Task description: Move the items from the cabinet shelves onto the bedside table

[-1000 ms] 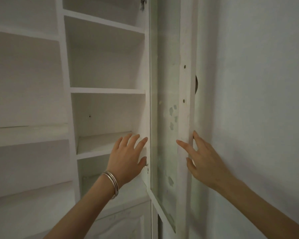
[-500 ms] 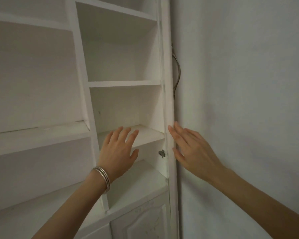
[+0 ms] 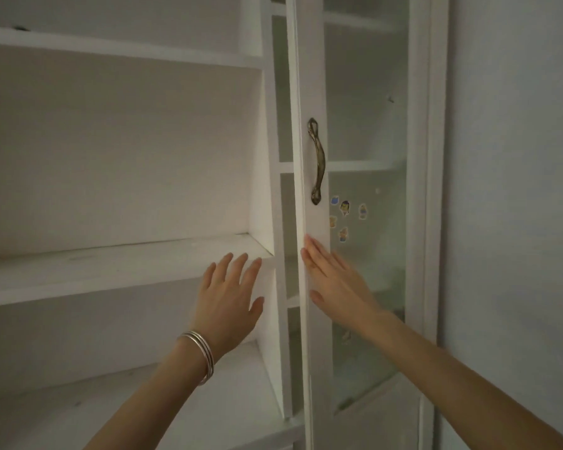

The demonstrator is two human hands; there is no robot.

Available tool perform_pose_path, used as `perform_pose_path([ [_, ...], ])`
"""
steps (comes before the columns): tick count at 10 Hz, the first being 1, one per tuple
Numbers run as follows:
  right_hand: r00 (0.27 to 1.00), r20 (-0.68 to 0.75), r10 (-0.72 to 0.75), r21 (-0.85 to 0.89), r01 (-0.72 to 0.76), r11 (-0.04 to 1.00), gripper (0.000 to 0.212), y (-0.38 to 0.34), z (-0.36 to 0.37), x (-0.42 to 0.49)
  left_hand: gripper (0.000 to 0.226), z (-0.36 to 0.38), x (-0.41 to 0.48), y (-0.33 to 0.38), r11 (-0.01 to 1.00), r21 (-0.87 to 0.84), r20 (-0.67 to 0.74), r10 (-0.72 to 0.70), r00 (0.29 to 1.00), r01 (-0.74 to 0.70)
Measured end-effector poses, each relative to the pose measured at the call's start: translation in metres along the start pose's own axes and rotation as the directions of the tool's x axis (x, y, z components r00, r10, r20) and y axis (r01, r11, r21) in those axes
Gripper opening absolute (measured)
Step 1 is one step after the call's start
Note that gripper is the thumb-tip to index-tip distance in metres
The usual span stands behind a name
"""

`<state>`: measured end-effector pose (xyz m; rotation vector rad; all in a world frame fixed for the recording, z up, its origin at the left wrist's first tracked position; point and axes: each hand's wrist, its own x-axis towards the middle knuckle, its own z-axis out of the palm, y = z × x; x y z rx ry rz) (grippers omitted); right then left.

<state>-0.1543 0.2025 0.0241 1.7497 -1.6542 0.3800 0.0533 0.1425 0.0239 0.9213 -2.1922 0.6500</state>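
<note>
Door (image 3: 312,76) has swung round since half a second ago: then edge-on by the wall, now across the right column with its front to the camera. A narrow gap is left at its left edge. The view has also shifted right.

Cabinet (image 3: 111,141), white, fills left and centre; top and bottom cut off by the frame. Wall (image 3: 517,190) pale, on the right, beside the cabinet side. Glass pane (image 3: 364,125) in the door is hazy; shelf boards show faintly through it, and whether anything stands on them is too dim to tell. Wide shelf (image 3: 111,264) runs in from the left to the upright divider (image 3: 267,190); only bare white board shows on it.

Right grip (image 3: 335,284): released, flat, fingers straight and together, palm and thumb pressed on the door's left stile below the handle, fingertips at the stile's left edge. Holds nothing.

Left grip (image 3: 228,300): released, fingers straight and spread, back of hand to the camera, raised in front of the shelf's right end and the divider. Holds nothing; contact with the wood cannot be told, the palm side is hidden.

Handle (image 3: 317,160), dark metal, upright on the stile, above the right grip and apart from it. Bangles (image 3: 202,355), silver, on the left wrist. Stickers (image 3: 345,207), small cartoon figures on the pane just right of the handle's lower end; detail too small to read.
</note>
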Motion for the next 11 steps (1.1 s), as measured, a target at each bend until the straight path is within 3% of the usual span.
perform_pose_path([
  [2,0.996,-0.080,-0.030,-0.120,0.020,0.993,0.070,0.003,0.025,0.030,0.063,0.032,0.019,-0.024,0.999,0.029,0.021,-0.030,0.999,0.029],
  [3,0.999,-0.024,-0.047,-0.157,0.043,0.987,0.070,0.005,0.041,0.050,0.064,0.050,0.033,-0.029,0.998,0.050,0.053,-0.028,0.998,0.026],
  [4,0.999,-0.036,0.010,-0.178,-0.016,0.984,0.088,0.009,0.061,0.059,0.064,0.066,0.044,-0.033,0.998,0.042,0.023,-0.044,0.999,0.044],
  [5,0.999,-0.041,-0.032,-0.214,0.023,0.976,0.090,0.012,0.069,0.067,0.063,0.077,0.048,-0.032,0.998,0.042,0.023,-0.057,0.998,0.056],
  [7,0.999,0.023,0.037,-0.096,-0.034,0.995,0.076,-0.001,0.069,0.075,0.063,0.072,0.046,-0.021,0.996,0.047,0.093,-0.075,0.993,0.070],
  [8,0.994,0.095,-0.055,0.030,0.052,0.998,0.065,0.010,0.040,0.070,0.064,0.054,0.036,-0.015,0.997,0.033,0.110,-0.080,0.991,0.076],
  [9,0.980,0.200,0.001,0.139,-0.030,0.990,0.064,0.017,0.003,0.059,0.063,0.026,0.023,-0.007,0.996,0.054,0.137,-0.081,0.987,0.074],
  [10,0.988,0.140,0.065,0.151,-0.086,0.985,0.063,0.017,-0.022,0.033,0.061,-0.001,0.008,-0.005,0.997,0.057,0.104,-0.065,0.992,0.059],
  [11,0.998,0.055,0.020,0.141,-0.027,0.990,0.059,0.013,-0.048,0.009,0.060,-0.029,0.003,-0.004,0.995,0.078,0.061,-0.067,0.996,0.062],
])
